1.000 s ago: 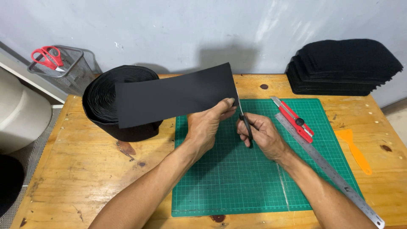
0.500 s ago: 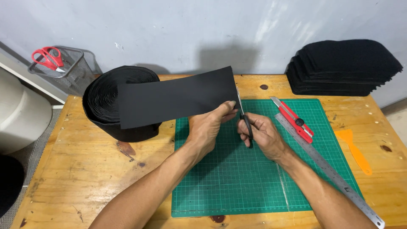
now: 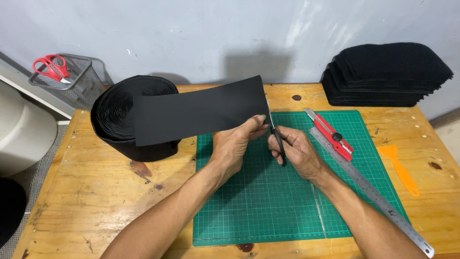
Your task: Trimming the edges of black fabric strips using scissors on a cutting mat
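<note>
The left hand, palm down, has its fingers clamped on the loose end of the black foam strip, which runs toward 9 o'clock to its roll. At 3 o'clock, the right hand grips black-handled scissors at the strip's edge, above the green cutting mat on the wooden counter.

Left hand pinches the free end of a black strip unrolled from a black roll on the wooden desk. Right hand grips black scissors at the strip's right edge, above a green cutting mat. Red utility knife and steel ruler lie just right of the hand.
</note>
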